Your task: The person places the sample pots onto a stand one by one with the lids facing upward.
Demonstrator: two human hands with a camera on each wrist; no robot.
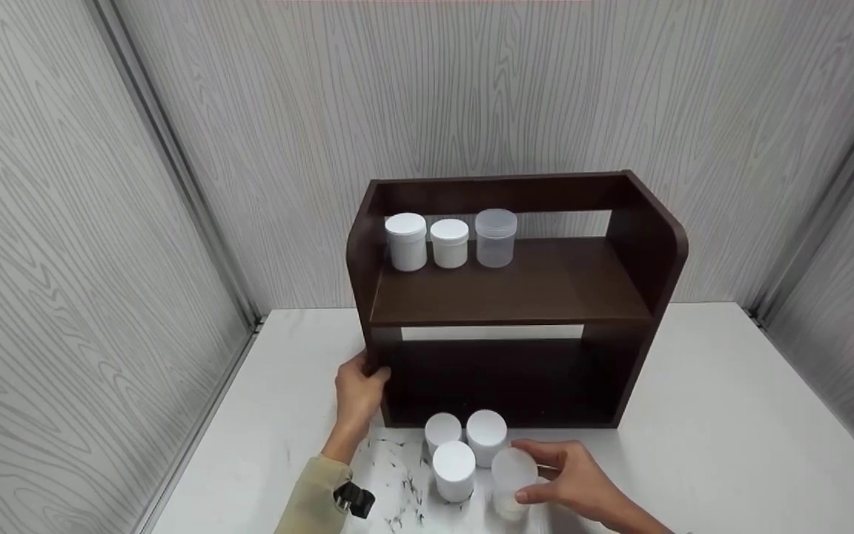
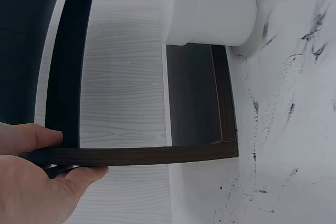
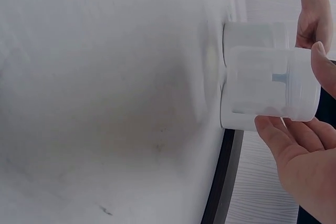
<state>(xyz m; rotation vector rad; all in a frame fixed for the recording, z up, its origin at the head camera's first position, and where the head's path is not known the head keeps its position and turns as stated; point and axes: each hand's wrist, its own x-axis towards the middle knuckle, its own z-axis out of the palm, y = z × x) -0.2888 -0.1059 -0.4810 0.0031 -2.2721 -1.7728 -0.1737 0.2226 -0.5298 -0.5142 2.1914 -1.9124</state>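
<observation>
My left hand (image 1: 358, 393) holds the left side panel of a dark brown two-tier shelf (image 1: 508, 289). In the left wrist view its thumb and fingers lie on either side of the panel's edge (image 2: 131, 156). With thumb and fingers, my right hand (image 1: 579, 478) grips a translucent lidded jar (image 1: 510, 478) near its top. The right wrist view shows that jar (image 3: 262, 85) upright, its base a little above the white tabletop. Just left of it three white lidded jars, a front one (image 1: 454, 472) and two behind (image 1: 486, 439), stand close together before the shelf.
On the upper tier, a tall white jar (image 1: 407, 245), a shorter white jar (image 1: 450, 245) and a translucent jar (image 1: 496, 241) stand in a row at the left. Dark marks (image 1: 397, 482) streak the tabletop. Wood-grain panels (image 1: 501, 96) enclose the back and sides.
</observation>
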